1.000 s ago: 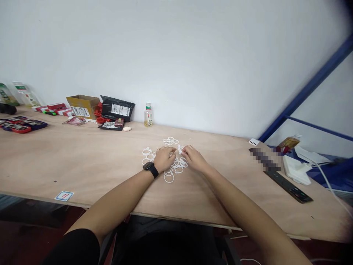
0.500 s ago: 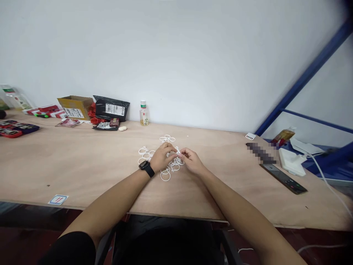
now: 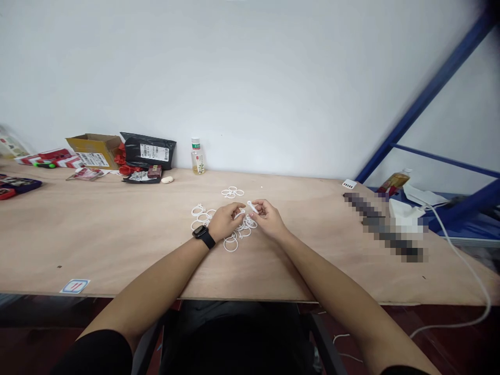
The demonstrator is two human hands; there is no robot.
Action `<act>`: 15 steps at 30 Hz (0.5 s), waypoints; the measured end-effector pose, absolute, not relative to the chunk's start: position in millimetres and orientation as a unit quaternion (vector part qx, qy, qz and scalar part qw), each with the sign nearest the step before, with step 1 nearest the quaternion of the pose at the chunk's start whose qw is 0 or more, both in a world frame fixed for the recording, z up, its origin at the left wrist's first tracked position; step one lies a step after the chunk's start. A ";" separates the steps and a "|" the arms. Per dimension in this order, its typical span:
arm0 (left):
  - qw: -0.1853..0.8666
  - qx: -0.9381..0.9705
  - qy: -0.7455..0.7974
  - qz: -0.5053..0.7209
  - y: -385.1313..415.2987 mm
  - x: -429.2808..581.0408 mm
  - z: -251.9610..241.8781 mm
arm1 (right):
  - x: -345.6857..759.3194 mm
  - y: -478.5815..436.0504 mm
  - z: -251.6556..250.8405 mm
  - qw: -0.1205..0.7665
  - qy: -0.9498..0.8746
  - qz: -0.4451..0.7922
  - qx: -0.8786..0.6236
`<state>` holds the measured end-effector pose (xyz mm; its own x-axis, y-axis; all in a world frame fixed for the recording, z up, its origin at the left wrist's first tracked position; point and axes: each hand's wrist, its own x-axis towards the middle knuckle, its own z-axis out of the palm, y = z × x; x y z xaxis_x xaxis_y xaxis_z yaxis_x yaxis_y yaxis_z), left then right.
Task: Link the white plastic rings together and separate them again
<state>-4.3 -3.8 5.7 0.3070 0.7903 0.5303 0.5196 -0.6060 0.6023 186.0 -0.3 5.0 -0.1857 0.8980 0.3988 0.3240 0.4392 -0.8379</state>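
Note:
Over a pile of white plastic curtain rings (image 3: 230, 249), my two hands are held close together but apart. My right hand (image 3: 269, 219) pinches a small white plastic piece (image 3: 252, 207) between thumb and fingers; whether it is a clip or a ring seen edge-on I cannot tell. Between the thumb and fingertips of my left hand (image 3: 225, 223) a white ring piece (image 3: 242, 211) shows, mostly covered by the fingers. More rings lie to the left of my left hand and under both hands. A separate small cluster of rings (image 3: 233, 192) lies farther back on the table.
A drink bottle (image 3: 198, 159) stands by the wall, right of a black parcel bag (image 3: 150, 151) and an open cardboard box (image 3: 94, 151). A white earphone case (image 3: 167, 179) lies before them. On the right are a white socket block (image 3: 349, 184) and a cable (image 3: 464, 263).
My hands have drawn slightly apart, and the white piece in my right hand has separated from my left fingers. The view has shifted a little to the right.

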 end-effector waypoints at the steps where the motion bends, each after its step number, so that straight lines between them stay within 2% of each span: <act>1: 0.155 0.795 0.413 0.417 -3.8 -4.4 6.1 | 186.9 0.4 5.0 0.467 -0.710 0.291 -0.440; 7: 0.159 0.783 0.433 0.418 -6.0 -4.7 9.4 | 190.9 -1.2 9.1 0.444 -0.728 0.231 -0.469; 15: 0.168 0.777 0.441 0.418 -7.5 -4.9 10.9 | 189.8 -3.5 9.6 0.450 -0.715 0.286 -0.453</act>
